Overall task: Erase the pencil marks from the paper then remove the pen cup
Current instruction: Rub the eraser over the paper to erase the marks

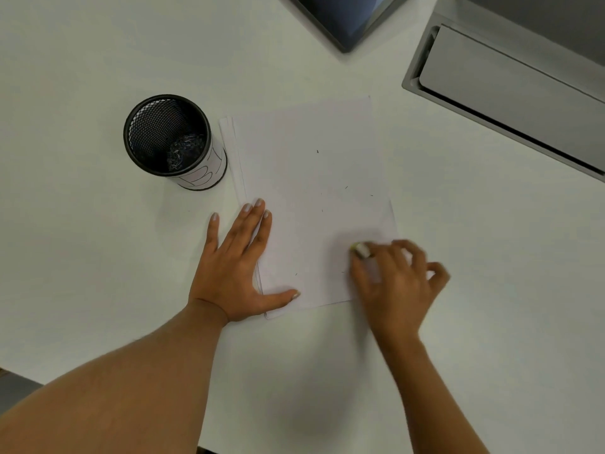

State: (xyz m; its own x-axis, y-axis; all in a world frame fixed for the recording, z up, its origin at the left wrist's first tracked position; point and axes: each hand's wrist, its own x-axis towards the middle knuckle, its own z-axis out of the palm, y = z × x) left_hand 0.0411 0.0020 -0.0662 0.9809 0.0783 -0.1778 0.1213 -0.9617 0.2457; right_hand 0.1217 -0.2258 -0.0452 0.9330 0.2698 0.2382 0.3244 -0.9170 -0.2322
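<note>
We find a black wire-mesh pen cup (pixel 170 139) standing upright on the white worktop (pixel 82 60), left of centre, with a white paper band around its lower wall. It holds only a small tangle of what look like clips at its bottom. It stands just beside the left edge of a stack of white paper sheets (pixel 314 191) without clearly touching it.

The left hand (pixel 239 263) lies flat and open, gripping nothing, its fingers spread across the stack's near left edge and the thumb pressed on the near corner. A few short dark specks lie scattered on the top sheet; we cannot tell whether they are marks or crumbs.

The right hand (pixel 396 280) is blurred over the stack's near right corner. Its thumb and forefinger pinch a small pale eraser (pixel 360 250) with a yellowish tip, set against the paper; the other fingers are loosely curled.

Toward the far right corner of the worktop we note a grey recessed metal hatch (pixel 510 90), and beside it the corner of a dark-screened device (pixel 340 18).
</note>
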